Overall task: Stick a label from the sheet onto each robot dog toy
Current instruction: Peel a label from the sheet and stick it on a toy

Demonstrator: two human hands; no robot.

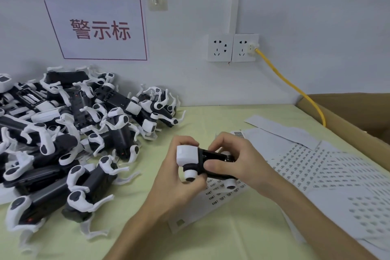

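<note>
A black and white robot dog toy [213,159] is held above the table at the middle of the view. My left hand [179,177] grips its white head end from below and behind. My right hand [238,162] holds the black body, thumb on the near side and fingertips pressing on top. Whether a label is under those fingertips cannot be seen. Beneath the hands lies the label sheet [215,196] with rows of small printed labels. A big heap of robot dog toys [69,133] covers the table's left side.
Used label sheets [329,175] with peeled-out holes spread over the right of the pale green table [211,238]. A cardboard box [358,116] stands at the far right. A yellow cable [295,88] runs from a wall socket [244,47] into the box.
</note>
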